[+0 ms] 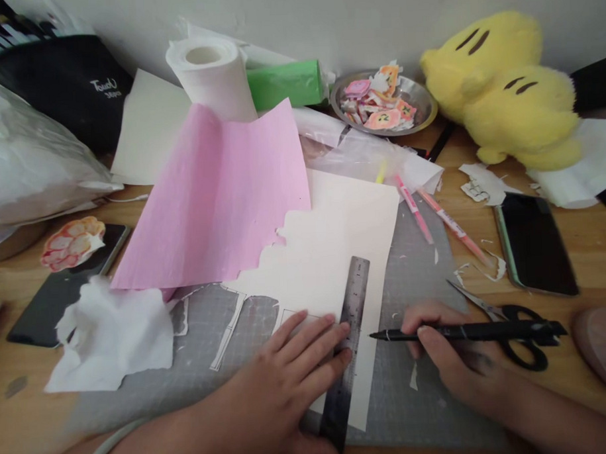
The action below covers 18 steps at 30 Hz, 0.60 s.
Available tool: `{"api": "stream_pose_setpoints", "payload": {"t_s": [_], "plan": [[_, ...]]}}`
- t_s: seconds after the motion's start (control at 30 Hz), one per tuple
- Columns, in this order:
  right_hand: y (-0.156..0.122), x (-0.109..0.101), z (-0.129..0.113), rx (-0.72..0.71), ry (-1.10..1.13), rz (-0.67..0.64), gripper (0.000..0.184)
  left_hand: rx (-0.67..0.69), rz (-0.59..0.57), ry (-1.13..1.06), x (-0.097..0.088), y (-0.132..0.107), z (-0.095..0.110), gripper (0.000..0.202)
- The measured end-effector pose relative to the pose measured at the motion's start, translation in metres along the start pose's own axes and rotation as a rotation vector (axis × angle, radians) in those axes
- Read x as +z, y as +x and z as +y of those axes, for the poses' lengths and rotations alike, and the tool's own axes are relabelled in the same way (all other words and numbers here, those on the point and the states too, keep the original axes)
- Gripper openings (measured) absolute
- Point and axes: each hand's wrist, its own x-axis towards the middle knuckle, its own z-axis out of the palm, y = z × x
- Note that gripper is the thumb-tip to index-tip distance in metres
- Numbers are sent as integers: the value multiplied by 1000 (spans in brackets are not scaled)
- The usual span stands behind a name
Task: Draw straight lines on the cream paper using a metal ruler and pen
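Note:
My left hand (308,366) lies flat with its fingers stretched over a sheet of white paper (328,233), fingertips pressing the left edge of a metal ruler (353,318). Drawn lines show on the paper just above the fingers. A black pen (466,332) is pinched in my right hand (451,354), its tip pointing left, close to the paper's right edge. Black-handled scissors (520,345) lie partly behind the pen and hand. Pink paper (227,190) covers the white sheet's upper left part. A cut paper strip (228,331) rests left of my fingers.
Under the paper is a grey cutting mat (418,269). Two phones lie out, one right (537,242), one left (42,309). Pink (416,210) and orange (455,225) highlighters, a metal bowl (423,120) of cutouts, a paper roll (213,78) and yellow plush toys (518,113) sit behind.

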Motion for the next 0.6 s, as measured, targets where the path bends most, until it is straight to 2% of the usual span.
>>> {"api": "stream_pose_setpoints", "payload": {"t_s": [0.13,0.37,0.6], "plan": [[-3,3,0,28,58,-95,9,-7,-3,25,2,-1,0,76],[2,9,-11,-207,-214,-210,13,-9,-6,39,1,-1,1,74],[6,9,-10,-230,-257,-277,12,1,23,40,3,0,1,77]]}}
